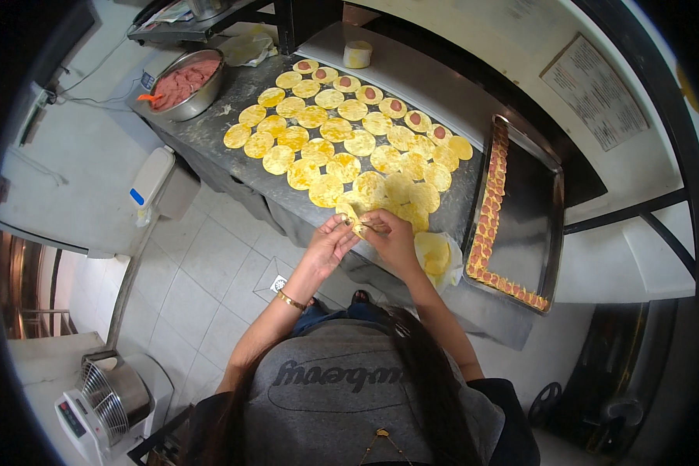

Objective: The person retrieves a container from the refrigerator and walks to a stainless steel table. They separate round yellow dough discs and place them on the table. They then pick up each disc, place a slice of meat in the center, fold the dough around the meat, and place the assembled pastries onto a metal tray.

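Both my hands hold a yellow round of dough [350, 211] at the near edge of the dark table. My left hand [332, 242] pinches its left side, and my right hand [391, 236] pinches its right side, fingers closed. The dough looks partly folded; what is inside, if anything, is hidden. Rows of flat yellow dough rounds [335, 128] cover the table just beyond. Several in the farthest row carry a lump of pink meat filling [396, 106]. Right of my right hand, yellow rounds [433, 255] lie in a pale plastic wrapper [453, 264].
A steel bowl [188, 110] of pink minced meat [185, 83] with an orange-handled tool [151, 98] stands far left. On the right, a metal tray [524, 194] has small filled dough pieces [489, 210] along two edges. A white bin [157, 182] and a mixer [110, 398] stand left.
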### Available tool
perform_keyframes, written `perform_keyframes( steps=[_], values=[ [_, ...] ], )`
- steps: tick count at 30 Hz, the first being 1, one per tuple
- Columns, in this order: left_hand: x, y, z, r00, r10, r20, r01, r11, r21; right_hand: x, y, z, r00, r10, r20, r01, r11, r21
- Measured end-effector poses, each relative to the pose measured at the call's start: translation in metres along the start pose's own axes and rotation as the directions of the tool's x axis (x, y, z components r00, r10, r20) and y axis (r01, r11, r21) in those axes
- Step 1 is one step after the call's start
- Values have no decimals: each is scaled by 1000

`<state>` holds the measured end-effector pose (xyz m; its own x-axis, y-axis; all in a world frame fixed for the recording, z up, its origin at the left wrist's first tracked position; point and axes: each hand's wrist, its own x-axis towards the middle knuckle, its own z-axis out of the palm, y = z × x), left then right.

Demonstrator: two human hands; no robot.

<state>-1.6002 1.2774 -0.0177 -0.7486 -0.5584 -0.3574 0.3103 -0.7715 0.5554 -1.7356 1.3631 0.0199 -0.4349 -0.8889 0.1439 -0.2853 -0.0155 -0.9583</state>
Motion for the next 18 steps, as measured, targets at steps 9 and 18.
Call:
perform_keyframes(
  steps=[9,18],
  values=[
    [-5,3,-4,999,-8,-43,7,1000,-23,-5,-7,2,998,-26,55,33,990,-137],
    [-8,17,-22,992,96,-75,-104,988,-113,-58,39,-63,985,122,119,78,294,-953]
  ],
)
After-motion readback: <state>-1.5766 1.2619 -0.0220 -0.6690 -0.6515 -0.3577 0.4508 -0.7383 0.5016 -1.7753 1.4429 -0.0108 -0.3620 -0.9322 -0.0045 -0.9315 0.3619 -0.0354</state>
